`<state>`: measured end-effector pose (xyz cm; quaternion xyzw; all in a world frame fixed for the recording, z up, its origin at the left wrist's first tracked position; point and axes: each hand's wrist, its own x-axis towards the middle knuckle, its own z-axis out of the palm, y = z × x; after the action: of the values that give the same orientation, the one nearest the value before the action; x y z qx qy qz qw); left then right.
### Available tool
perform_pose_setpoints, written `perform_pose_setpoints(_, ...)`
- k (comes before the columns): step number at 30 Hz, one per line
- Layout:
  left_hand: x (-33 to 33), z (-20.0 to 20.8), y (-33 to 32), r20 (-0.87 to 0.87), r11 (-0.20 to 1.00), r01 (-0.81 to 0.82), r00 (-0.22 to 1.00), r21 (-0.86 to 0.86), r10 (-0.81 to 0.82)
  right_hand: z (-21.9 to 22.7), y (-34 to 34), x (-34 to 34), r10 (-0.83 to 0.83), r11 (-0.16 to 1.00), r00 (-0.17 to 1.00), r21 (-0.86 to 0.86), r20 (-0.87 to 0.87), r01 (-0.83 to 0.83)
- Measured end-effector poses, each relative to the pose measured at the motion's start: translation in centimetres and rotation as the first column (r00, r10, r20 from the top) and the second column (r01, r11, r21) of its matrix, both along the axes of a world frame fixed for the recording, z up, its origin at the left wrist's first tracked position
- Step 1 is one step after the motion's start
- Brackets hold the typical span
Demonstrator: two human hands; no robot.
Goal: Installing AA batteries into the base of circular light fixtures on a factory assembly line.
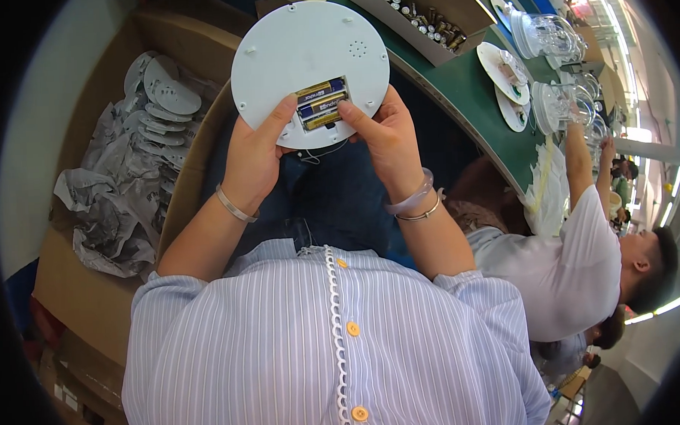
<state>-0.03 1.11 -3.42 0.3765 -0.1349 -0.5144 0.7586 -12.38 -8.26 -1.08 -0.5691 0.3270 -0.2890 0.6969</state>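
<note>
Head view: left hand [256, 159] and right hand [391, 145] grip a white disc [293, 53], right thumb [357, 117] on batteries [321, 102] set into it. Left of the disc stands a carton [85, 311] of white plates [172, 89]; right of it, a green tabletop [459, 96] carries a box [393, 28] of loose batteries [432, 28].

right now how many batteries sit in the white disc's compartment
3, side by side: a top battery, a middle battery and a bottom battery. The right hand overlaps their right side; none seems fully hidden.

Most fingertips of the left hand [256, 155] and right hand [391, 143] out of sight behind the white disc [308, 64]
</note>
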Motion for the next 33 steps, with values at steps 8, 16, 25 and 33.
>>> perform_pose_setpoints(8, 0.3, 0.3, 0.4, 0.010, 0.999, 0.031, 0.999, -0.027, -0.031, 1.3, 0.8, 0.3, -0.019, 0.998, 0.999, -0.066, 0.046, 0.022)
perform_pose_setpoints(16, 0.5, 2.0, 0.4, -0.138, 0.995, 0.036, 0.989, -0.091, -0.048, -0.2, 0.6, -0.5, 0.210, 0.977, 0.955, 0.002, 0.211, -0.215)
perform_pose_setpoints(25, 2.4, 2.0, 0.7, -0.215, 0.974, -0.179, 0.966, -0.138, 0.147, -3.3, 3.5, -2.0, 0.574, 0.762, 0.806, 0.268, 0.143, -0.590)
perform_pose_setpoints(33, 4.2, 3.6, 2.0, -0.192, 0.917, -0.334, 0.936, -0.217, 0.295, -3.2, 3.4, -6.3, 0.562, 0.752, 0.799, 0.270, 0.215, -0.602)
